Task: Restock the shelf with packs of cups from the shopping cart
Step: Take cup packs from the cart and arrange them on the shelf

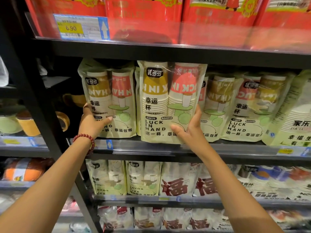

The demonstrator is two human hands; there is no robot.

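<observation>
Packs [239,108] of cups are standing upright in a row along the middle shelf [151,147], cream-coloured and printed LUCK IN HAND; the front pack [161,101] is sitting forward of that row, upright, its bottom edge overlapping the shelf's front rail; whether it is resting on the shelf or hanging from the grip I cannot tell; the right hand [190,130] is gripping its lower right corner, thumb lying across the front face and fingers wrapping round the right edge; the left hand [93,121] is holding the left pack [109,98], first in the row, at its lower left edge, thumb pressing across the front and the other fingers hiding behind it; the front pack is standing just beside the left pack and covering part of the one behind it; a red bead bracelet [84,140] is circling the left wrist; both bare forearms are reaching up from the bottom corners; above, red packs [143,14] are filling the top shelf behind a clear rail, with a yellow tag [70,28] reading 6.90 sitting at its left end; below, lower packs [126,177] in the same cream are standing beside white ones bearing a large red character; at the far right of the middle shelf a pale green pack [292,115] is standing beside the row.
</observation>
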